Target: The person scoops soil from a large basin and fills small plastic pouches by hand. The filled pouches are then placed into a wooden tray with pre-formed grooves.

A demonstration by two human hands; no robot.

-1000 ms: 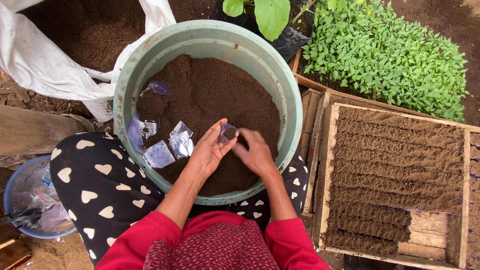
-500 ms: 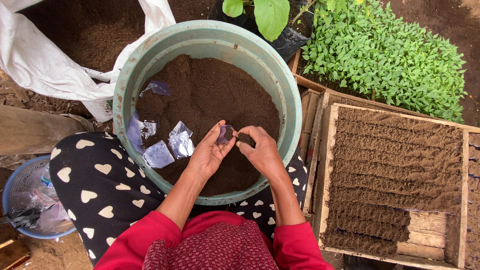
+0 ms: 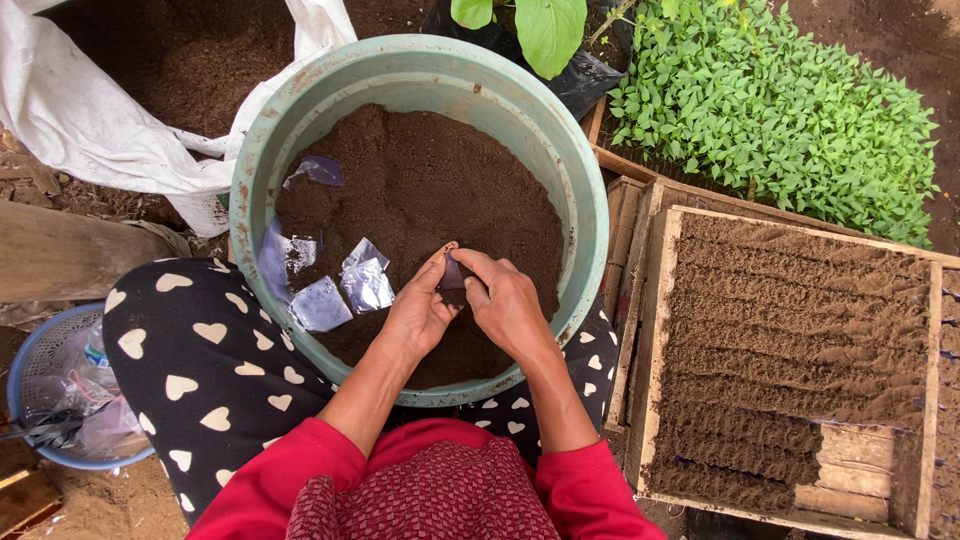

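A small plastic seedling bag [image 3: 452,277], packed with soil, sits over the green basin [image 3: 590,200], pinched upright by the left hand [image 3: 418,312]; the right hand [image 3: 505,305] presses fingers [image 3: 478,272] onto its mouth. Empty bags [image 3: 340,285] lie on the basin's soil, left.

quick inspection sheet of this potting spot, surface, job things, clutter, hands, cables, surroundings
surface: bare earth ground; the green basin sits between the person's knees.
job's things: basin holds dark soil; a small clear bag with soil in it is pinched between both hands.
clutter: loose clear bags lie on the soil at the basin's left side.
grippers: left hand grips the small bag from the left; right hand closes on it from the right.
cables: nothing seen.
surroundings: white sack of soil upper left, blue basket lower left, wooden crate packed with soil-filled rows on the right, green seedlings behind it.
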